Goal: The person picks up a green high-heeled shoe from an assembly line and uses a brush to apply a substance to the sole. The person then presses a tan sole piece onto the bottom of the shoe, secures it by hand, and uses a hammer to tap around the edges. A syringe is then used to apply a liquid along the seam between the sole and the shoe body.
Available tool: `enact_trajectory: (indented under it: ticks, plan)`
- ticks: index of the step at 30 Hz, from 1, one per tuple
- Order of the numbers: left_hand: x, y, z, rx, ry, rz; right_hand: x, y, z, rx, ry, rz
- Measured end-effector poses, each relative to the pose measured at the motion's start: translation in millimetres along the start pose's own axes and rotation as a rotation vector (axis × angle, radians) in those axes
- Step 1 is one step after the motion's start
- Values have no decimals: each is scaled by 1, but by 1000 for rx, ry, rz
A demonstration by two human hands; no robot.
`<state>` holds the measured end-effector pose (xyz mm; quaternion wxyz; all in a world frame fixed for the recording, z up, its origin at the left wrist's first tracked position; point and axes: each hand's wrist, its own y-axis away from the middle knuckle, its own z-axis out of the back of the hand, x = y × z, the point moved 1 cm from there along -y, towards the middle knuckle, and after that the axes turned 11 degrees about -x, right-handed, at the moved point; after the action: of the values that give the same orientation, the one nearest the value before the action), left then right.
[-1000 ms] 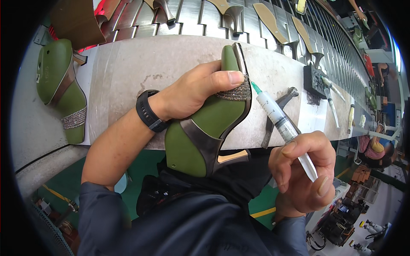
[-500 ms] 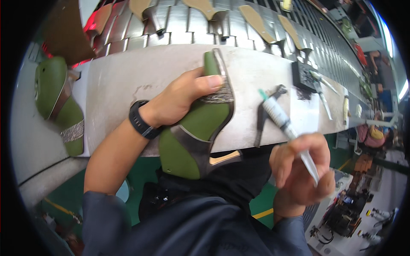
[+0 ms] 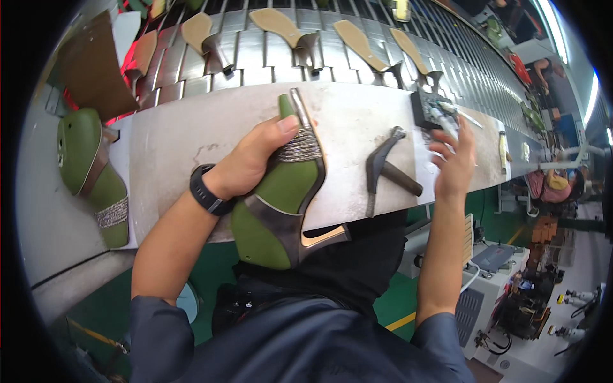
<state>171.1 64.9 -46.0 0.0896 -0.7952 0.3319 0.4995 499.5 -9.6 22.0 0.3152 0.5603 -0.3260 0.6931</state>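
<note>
My left hand is closed round the toe end of a high-heeled sandal on a green shoe last, thumb near its glittery strap. The sandal's heel end hangs past the table's front edge, over my lap. Farther right, my right hand reaches to a black box with white syringe-like tools in and against it. The fingers of that hand look spread beside one tool, and some are partly hidden. Between my hands, a hammer lies on the white tabletop.
A second green-lasted sandal stands at the left. Behind the table runs a slatted metal conveyor bearing several tan insoles with heels. A brown board leans at the far left. Machinery stands at the lower right.
My right hand has moved away from my body to the black box, carrying the syringe there and loosening its fingers. The left hand still holds the sandal, which sits slightly more leftward in view.
</note>
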Motion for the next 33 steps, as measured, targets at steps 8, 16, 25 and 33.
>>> enact_trajectory:
  ticks: [8, 16, 25, 33]
  plan:
    - [-8, 12, -23, 158, -76, 84, 26, 112, -11, 552, -12, 100]
    - [0, 10, -20, 195, -134, 25, 15, 79, -85, 1167, -229, -222]
    - [-12, 16, -24, 177, -244, 53, 14, 75, -92, 1236, -192, -233]
    - [-13, 15, -26, 176, -246, 71, 16, 69, -96, 1254, -135, -275]
